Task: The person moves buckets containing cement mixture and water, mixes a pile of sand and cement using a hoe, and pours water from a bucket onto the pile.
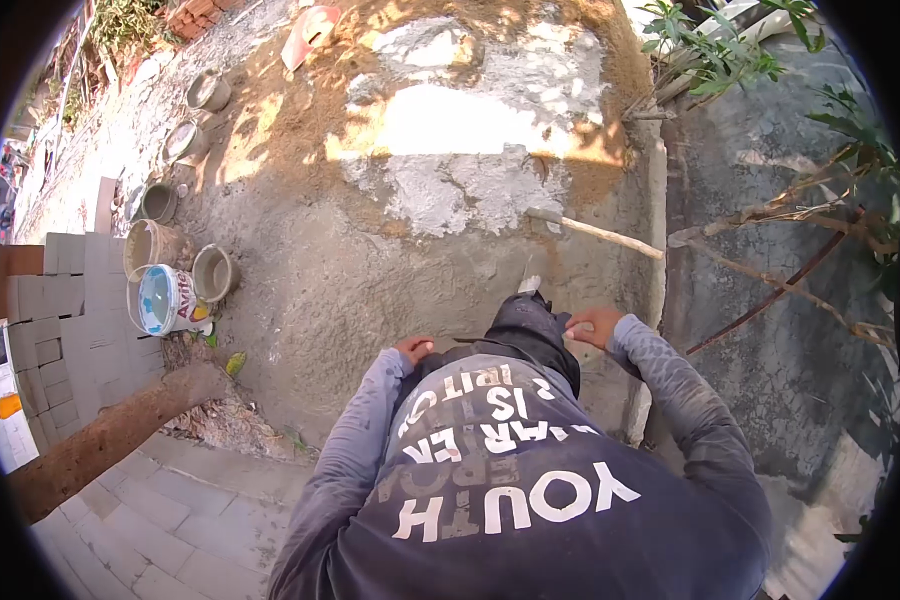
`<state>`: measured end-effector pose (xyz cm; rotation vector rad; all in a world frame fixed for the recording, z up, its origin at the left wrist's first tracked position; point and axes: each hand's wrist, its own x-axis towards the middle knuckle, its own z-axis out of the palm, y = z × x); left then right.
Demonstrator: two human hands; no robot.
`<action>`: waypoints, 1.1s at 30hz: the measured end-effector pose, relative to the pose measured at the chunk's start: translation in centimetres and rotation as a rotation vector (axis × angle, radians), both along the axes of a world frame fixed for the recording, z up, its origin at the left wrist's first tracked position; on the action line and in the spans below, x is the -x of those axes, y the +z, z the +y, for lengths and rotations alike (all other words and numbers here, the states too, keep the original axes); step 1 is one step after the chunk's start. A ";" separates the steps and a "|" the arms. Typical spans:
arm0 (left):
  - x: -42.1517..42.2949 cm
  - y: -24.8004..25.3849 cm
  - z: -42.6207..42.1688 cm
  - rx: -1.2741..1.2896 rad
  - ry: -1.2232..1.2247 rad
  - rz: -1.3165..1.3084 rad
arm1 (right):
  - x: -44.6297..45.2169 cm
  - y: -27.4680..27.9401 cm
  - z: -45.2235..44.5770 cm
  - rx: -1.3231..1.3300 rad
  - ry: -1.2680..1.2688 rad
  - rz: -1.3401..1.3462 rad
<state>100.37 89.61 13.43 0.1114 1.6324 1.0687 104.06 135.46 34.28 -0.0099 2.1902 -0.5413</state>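
Note:
My left hand (415,348) is beside the front of my dark printed shirt (510,440), low on the left. Its fingers look curled; whether anything is in them cannot be made out. My right hand (592,327) is at the side of my dark trouser leg (530,325), fingertips bent in against the cloth and seeming to pinch it. Ahead of my foot (530,285), a hoe with a pale wooden handle (615,237) lies with its head at the edge of a grey cement and sand heap (460,190). Neither hand touches it.
Several mortar-stained buckets (215,273) and a white paint bucket (170,300) stand at the left. Grey blocks (55,300) are stacked beyond them. A tree trunk (120,435) crosses the lower left. A low concrete edge (658,200) and branches (770,280) are at the right.

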 end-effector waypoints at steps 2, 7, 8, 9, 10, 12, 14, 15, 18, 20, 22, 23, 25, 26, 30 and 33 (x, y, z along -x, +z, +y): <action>-0.3 -4.8 -0.8 -0.027 0.082 -0.019 | 5.2 -4.5 7.0 -0.363 -0.070 0.115; -4.9 -5.7 8.1 0.498 0.120 -0.077 | 14.4 -18.5 26.7 -0.728 -0.172 -0.165; -6.4 -6.7 10.1 0.605 0.044 -0.001 | 15.0 -21.7 29.7 -0.750 -0.203 -0.319; -7.0 -4.4 13.8 0.707 -0.003 0.092 | 15.2 -24.1 32.5 -0.728 -0.251 -0.426; -5.2 -0.7 18.3 0.819 -0.074 0.051 | 14.6 -26.9 34.6 -0.672 -0.294 -0.485; -6.7 -2.5 19.8 0.767 -0.288 0.040 | 12.1 -34.6 38.7 -0.558 -0.330 -0.571; -4.1 0.7 25.6 0.846 -0.350 0.093 | 9.4 -44.5 40.9 -0.455 -0.301 -0.624; -0.5 3.8 30.3 0.926 -0.378 0.072 | 9.0 -46.9 40.1 -0.255 -0.548 -0.741; 4.1 6.2 37.2 0.881 -0.319 0.202 | 10.9 -51.1 37.0 0.099 -0.962 -0.911; 4.1 4.4 38.5 0.747 -0.194 0.305 | 16.5 -48.5 31.9 -0.051 -0.737 -0.787; 4.5 2.9 39.7 0.580 -0.032 0.286 | 19.5 -45.9 29.4 -0.140 -0.501 -0.698; 5.3 1.9 40.7 0.488 0.058 0.290 | 21.7 -42.5 29.1 -0.059 -0.465 -0.746; 6.7 1.5 42.9 0.382 0.301 0.106 | 19.8 -40.1 28.7 0.149 -0.919 -0.797; 8.2 0.9 44.1 0.315 0.421 0.020 | 20.3 -37.2 29.3 0.152 -0.795 -0.794; 15.2 -4.2 47.7 0.204 0.786 -0.281 | 24.6 -21.8 28.5 0.300 -0.556 -0.751; 23.4 -7.6 49.1 0.146 1.065 -0.735 | 29.3 -15.8 26.0 0.341 -0.471 -0.708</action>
